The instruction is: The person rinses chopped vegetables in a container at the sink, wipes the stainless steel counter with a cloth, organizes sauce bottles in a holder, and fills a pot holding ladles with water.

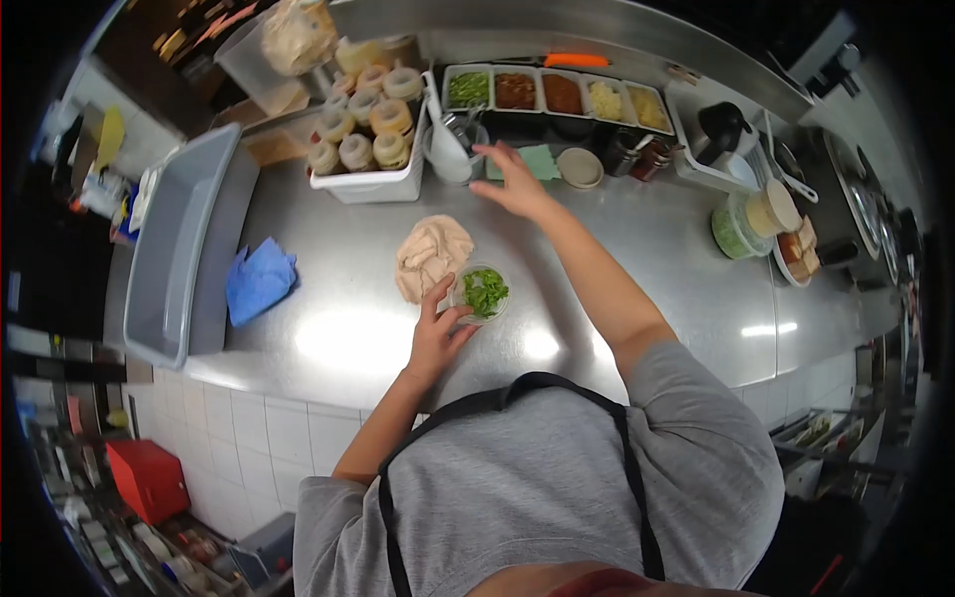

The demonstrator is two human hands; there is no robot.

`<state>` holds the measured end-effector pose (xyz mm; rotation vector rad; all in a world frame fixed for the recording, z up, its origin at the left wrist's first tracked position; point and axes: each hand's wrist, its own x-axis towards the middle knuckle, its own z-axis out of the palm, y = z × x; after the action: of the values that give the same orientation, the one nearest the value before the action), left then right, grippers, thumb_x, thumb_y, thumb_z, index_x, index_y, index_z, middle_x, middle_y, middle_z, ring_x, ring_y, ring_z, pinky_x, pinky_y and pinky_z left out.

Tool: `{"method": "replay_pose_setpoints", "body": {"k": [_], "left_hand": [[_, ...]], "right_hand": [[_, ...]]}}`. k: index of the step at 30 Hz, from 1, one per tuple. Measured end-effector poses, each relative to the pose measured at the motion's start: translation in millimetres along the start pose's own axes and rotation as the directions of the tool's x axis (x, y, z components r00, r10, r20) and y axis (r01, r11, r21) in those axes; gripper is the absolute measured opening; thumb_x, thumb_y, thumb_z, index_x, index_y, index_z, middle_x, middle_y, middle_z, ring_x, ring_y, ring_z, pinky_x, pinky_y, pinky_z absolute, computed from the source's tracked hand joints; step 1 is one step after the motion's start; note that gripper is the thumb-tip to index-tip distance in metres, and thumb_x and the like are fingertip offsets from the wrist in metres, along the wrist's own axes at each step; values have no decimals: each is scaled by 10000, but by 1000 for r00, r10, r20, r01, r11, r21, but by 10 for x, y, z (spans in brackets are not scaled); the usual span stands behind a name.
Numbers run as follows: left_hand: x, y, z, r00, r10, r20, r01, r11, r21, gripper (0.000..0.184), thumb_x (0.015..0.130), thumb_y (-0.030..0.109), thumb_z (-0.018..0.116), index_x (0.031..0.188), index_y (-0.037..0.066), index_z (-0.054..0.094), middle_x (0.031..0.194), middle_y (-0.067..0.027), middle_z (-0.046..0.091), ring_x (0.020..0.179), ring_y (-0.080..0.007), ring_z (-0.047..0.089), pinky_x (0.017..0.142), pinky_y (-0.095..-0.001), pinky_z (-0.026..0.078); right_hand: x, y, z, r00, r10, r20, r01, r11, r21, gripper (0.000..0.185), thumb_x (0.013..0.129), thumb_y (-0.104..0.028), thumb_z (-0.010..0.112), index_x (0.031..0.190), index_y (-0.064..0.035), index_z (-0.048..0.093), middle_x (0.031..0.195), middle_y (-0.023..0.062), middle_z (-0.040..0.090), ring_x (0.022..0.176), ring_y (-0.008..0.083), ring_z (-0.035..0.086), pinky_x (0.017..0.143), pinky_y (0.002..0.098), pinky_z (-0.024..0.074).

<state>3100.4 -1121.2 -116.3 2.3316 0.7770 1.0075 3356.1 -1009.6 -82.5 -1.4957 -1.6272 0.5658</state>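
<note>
My left hand [440,333] is at the left side of a small clear tub of chopped green herbs [485,293], its fingers against the rim. Just behind that tub lies a crumpled beige cloth [433,257] on the steel counter. My right hand [517,185] is stretched forward, fingers apart and holding nothing. It is close to a clear container of utensils [453,171], where a white ladle-like spoon [448,149] leans. Whether the fingertips touch the container, I cannot tell. A folded green cloth [537,162] and a small pale bowl [580,168] are beyond my right hand.
A white bin of squeeze bottles [373,186] stands back left, beside a grey tub [179,269] and a blue cloth [261,282]. Several trays of toppings [562,95] line the back. Dark-lidded jars [637,154] and stacked tubs [741,224] are at right.
</note>
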Motion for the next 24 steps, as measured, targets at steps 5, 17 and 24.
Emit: {"method": "replay_pose_setpoints", "body": {"k": [5,17,24], "left_hand": [[-304,414,-358,968,-154,-199,170,983,69,299,652,51,772,912,65,624,1355,-177,365,1233,-339,417,843,-361,560],[-2624,581,-1662,421,-305,-854,693,716,85,256,688,39,760,898,79,618,1352,-151,365,1190,-345,464,943,-415,446],[-3685,245,-2717,452,-279,-847,717,679,159,252,709,10,741,922,66,618,1360,-129,357,1193,-314,476,833,-341,546]], "right_hand": [[452,338,384,979,-99,-177,77,988,-132,389,656,-248,778,916,-57,560,942,119,590,938,309,535,830,386,432],[-502,25,-11,908,-143,-394,124,990,-73,337,722,-194,791,863,-9,546,911,66,539,818,164,524,696,302,454],[-687,-1534,1058,864,-298,-405,211,946,-244,317,730,-210,782,851,-38,545,952,70,493,876,193,506,705,323,468]]}}
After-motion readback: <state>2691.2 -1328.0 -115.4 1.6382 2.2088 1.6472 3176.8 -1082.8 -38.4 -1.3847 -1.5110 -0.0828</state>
